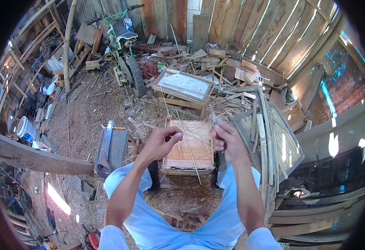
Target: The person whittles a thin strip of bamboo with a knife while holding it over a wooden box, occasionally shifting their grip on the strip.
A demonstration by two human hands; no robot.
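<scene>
My right hand (228, 139) is closed around a knife (213, 115), its narrow blade pointing up and away from me. Most of the handle is hidden by the fingers. To its left, my left hand (165, 141) is curled with thumb and fingers together. Thin strips of wood (187, 146) cross just beside the left fingertips, but whether the fingers pinch one cannot be made out. Between my knees is a low wooden box or stool (188, 155) with a slatted top, under both hands. Several more thin strips lie across it.
A handsaw (103, 164) rests on a dark wooden block (118, 146) at left. Ahead are a framed panel (183, 85), a scrap wood heap (232, 68) and a small motorbike (128, 54). Long boards (265, 137) lean at right. A beam (41, 156) juts in from the left.
</scene>
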